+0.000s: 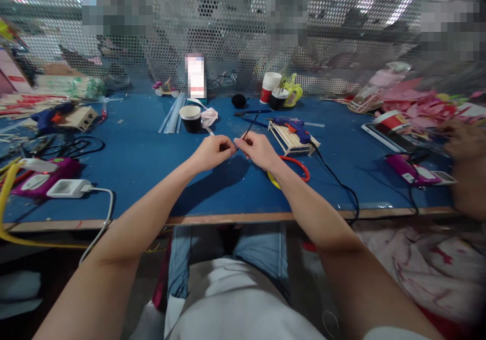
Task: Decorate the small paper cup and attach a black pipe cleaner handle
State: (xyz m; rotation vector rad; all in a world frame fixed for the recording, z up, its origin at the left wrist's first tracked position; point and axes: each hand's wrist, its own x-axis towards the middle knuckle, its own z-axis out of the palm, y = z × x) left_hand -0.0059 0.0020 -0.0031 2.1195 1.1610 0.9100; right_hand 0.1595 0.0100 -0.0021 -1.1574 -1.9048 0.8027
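My right hand (258, 149) pinches a thin dark stick (252, 123) that slants up and away from the fingers. Close against it, my left hand (215, 150) has thumb and fingertips pressed together near the stick's lower end; whatever is between them is too small to make out. Both hands are above the blue tabletop (152, 178). A dark paper cup (190, 119) stands beyond my left hand, with a crumpled pale pink ribbon (209, 117) beside it. To the right of my right hand, a blue glue gun (294, 129) rests on a small wooden rack (290, 142).
Blue-handled pliers (252, 112) and a black ball of thread (239, 101) lie beyond the hands. A red and yellow ring (299, 167) lies under my right forearm. Purple power strips (408, 169) with cables sit at both sides. Another person's hand (461, 137) is at far right.
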